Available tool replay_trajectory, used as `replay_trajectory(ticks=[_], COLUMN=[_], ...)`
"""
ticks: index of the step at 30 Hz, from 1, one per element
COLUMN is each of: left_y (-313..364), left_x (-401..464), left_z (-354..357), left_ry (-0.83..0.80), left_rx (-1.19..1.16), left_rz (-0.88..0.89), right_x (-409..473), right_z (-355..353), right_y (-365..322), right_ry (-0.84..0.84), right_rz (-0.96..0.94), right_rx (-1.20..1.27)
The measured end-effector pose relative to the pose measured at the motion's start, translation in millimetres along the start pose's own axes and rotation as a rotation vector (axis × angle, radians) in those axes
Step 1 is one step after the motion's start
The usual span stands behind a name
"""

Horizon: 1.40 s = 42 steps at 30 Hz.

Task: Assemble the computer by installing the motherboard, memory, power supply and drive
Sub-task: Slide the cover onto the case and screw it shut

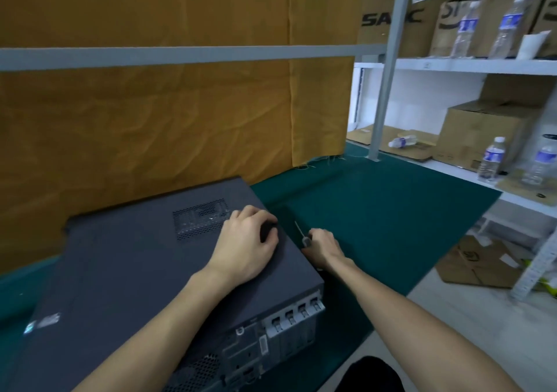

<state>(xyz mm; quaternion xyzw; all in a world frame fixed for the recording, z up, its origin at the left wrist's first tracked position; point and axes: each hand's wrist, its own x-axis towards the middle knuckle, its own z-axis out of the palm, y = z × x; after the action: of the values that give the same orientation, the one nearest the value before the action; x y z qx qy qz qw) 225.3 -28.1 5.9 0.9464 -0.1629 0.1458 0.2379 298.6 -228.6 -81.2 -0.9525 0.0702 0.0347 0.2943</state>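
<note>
Green mat [376,211] — case [135,271] under left hand [244,247], beside right hand [324,245].

Green mat [376,211] spread over the bench. Behind it, wrinkled orange-brown cloth [168,114], crossed by a grey horizontal bar [180,55]. At right, white shelving [470,65] on a grey upright post [387,69]. On the upper shelf, cardboard boxes [391,15] with dark lettering, two water bottles [465,30] upright before them. Lower shelf: another brown carton [482,132], one bottle [402,141] lying flat, two more standing [491,159]. On the floor, blurred, probably an opened cardboard box [479,263].
</note>
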Motion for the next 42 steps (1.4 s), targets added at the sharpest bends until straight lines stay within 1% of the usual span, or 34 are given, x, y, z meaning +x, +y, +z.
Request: replay_trajectory(ticks=[2,3,4,6,7,8,9,12,14,16,19,22,26,29,32,34,37,39,42], left_y=[1.3,3.1,4.6,1.8,-4.1,-13.2,-25.1,-73.9,-111.0,-145.4,-183.8,-199.7,-182.3,-158.7,-127.3,-106.8,-81.9,-73.4,-67.9], left_x=[-0.8,-1.9,-3.7,-7.6,-9.4,-10.5,-10.6,-9.7,-11.1,-13.5,-9.9,-2.3,-23.0,-78.8,-143.1,-168.7,-173.1,-170.5,-172.7], left_z=[-0.9,-1.7,-3.3,-9.2,-13.8,-19.7,-27.1,-54.8,-72.2,-84.8,-96.4,-107.0,-109.8,-106.7,-104.9,-103.1,-104.8,-106.6,-107.2], left_ry=[0.001,0.000,0.002,0.019,0.026,0.028,0.028,0.012,-0.004,-0.032,-0.078,-0.091,-0.082,-0.015,-0.007,0.008,0.044,0.048,0.045], left_rx=[-0.003,-0.009,-0.016,-0.001,0.041,0.092,0.141,0.232,0.242,0.270,0.293,0.287,0.294,0.293,0.211,0.230,0.270,0.295,0.306], left_rz=[0.002,0.000,-0.008,-0.056,-0.102,-0.164,-0.242,-0.484,-0.592,-0.644,-0.678,-0.686,-0.679,-0.658,-0.666,-0.706,-0.796,-0.810,-0.819], right_x=[1.3,1.0,-1.9,-5.3,-7.2,-8.8,-10.1,-9.2,3.3,19.8,45.9,56.0,31.5,-10.3,-60.9,-89.3,-115.3,-122.4,-123.1], right_z=[-0.2,-3.3,-10.1,-26.8,-34.8,-41.8,-46.2,-35.3,-17.6,-6.8,-1.9,-0.2,-3.9,-5.4,-12.6,-17.1,-19.6,-22.1,-25.7], right_y=[-1.0,-1.9,-7.1,-27.4,-42.0,-59.2,-77.2,-129.7,-156.4,-177.5,-191.9,-191.1,-187.6,-167.2,-132.3,-116.3,-104.8,-104.0,-103.8], right_ry=[-0.038,-0.037,0.003,0.136,0.172,0.161,0.120,-0.083,-0.163,-0.177,-0.209,-0.201,-0.131,-0.087,-0.130,-0.148,-0.064,-0.007,0.005], right_rz=[0.005,-0.005,-0.028,-0.121,-0.173,-0.231,-0.305,-0.486,-0.536,-0.523,-0.481,-0.466,-0.471,-0.476,-0.451,-0.429,-0.377,-0.384,-0.418], right_rx=[-0.044,-0.068,-0.043,0.143,0.254,0.311,0.290,-0.009,-0.248,-0.391,-0.415,-0.390,-0.372,-0.389,-0.399,-0.402,-0.397,-0.396,-0.392])
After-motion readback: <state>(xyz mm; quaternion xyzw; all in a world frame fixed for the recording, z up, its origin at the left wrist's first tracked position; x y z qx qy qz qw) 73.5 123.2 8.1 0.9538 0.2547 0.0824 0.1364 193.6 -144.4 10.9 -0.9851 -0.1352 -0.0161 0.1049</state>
